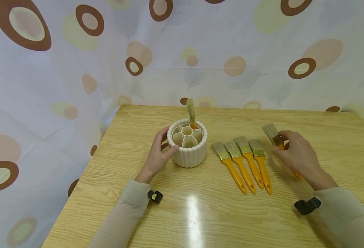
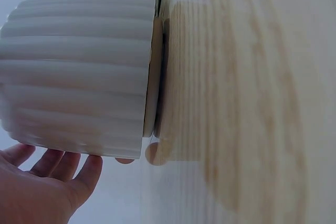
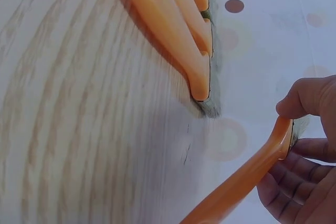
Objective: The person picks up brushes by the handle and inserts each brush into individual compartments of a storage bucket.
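A white ribbed round holder (image 1: 189,156) with petal-shaped compartments around a central tube stands on the table. One paintbrush (image 1: 191,112) is upright in its back compartment, bristles up. My left hand (image 1: 159,155) grips the holder's left side, thumb at the front rim and fingers round behind. In the left wrist view those fingertips (image 2: 90,165) lie against the ribbed wall (image 2: 79,77). On the right, my right hand (image 1: 298,156) pinches another paintbrush (image 1: 272,132) between thumb and fingers near its metal band. Its orange handle (image 3: 236,182) slants downward below the hand.
Between the holder and my right hand, several paintbrushes with orange handles (image 1: 247,175) lie side by side, bristles toward the back. The wooden table (image 1: 169,213) meets a patterned curtain (image 1: 213,82) at its back edge and left side.
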`<state>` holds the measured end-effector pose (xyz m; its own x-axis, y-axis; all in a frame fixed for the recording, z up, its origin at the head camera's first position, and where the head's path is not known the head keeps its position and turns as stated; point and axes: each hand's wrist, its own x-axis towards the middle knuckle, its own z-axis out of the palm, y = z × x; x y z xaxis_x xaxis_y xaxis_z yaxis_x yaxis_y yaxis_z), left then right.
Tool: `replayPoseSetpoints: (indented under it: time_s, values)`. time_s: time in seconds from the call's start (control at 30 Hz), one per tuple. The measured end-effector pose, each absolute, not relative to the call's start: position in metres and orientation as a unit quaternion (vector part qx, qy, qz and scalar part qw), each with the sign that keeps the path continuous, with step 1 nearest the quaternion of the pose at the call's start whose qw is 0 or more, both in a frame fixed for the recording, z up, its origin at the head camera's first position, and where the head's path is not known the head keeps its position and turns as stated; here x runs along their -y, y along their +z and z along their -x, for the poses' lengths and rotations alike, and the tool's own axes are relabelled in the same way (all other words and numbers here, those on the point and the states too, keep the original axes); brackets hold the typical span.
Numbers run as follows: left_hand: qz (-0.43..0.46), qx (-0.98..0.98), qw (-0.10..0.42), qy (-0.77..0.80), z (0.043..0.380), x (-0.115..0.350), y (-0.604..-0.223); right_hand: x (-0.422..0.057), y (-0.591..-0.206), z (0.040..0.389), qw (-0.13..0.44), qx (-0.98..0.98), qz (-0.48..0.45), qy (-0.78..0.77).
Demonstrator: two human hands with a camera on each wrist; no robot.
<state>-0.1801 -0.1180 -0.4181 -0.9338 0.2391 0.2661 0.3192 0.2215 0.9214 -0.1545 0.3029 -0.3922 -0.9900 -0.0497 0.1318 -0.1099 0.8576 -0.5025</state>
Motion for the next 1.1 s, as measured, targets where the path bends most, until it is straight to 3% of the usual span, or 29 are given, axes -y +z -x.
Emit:
replayPoseSetpoints:
  time_s: [0.73, 1.1]
  values:
    - [0.179, 0.78, 0.023, -0.6, 0.18, 0.118, -0.417, -0.278, -0.374, 0.161, 0.088, 0.948, -0.05, 0.302]
    - [0.179, 0.78, 0.007, -0.6, 0.162, 0.113, -0.383, -0.265, -0.366, 0.159, 0.107, 0.943, -0.062, 0.308]
